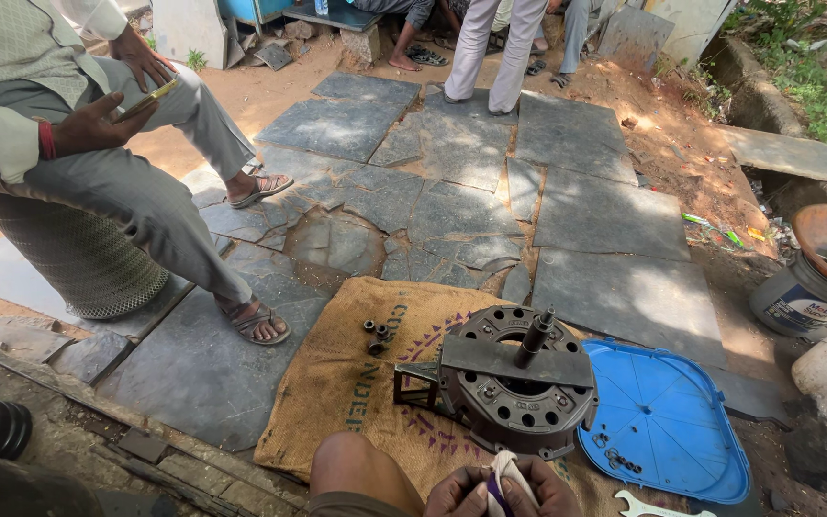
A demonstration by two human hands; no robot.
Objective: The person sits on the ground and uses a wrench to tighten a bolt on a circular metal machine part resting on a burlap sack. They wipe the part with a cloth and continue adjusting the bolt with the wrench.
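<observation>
Burlap sacking (337, 383) spread over cracked slate slabs (452, 191) serves as the work surface, and at its near edge the person's left hand (461, 493) and right hand (547, 488) close together around a small white cloth (509, 479), fingers curled on it. Just beyond sits the dark motor housing (519, 388), upright with its shaft up; loose nuts (377, 337), a blue plastic cover (667, 421) and a spanner (658, 507) suggest dismantling is well along. Farther off, a seated person (78, 144) holds a phone.

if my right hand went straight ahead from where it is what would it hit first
Most likely the dark round motor housing on the burlap sack, just beyond the right hand; depth is hard to judge.
</observation>
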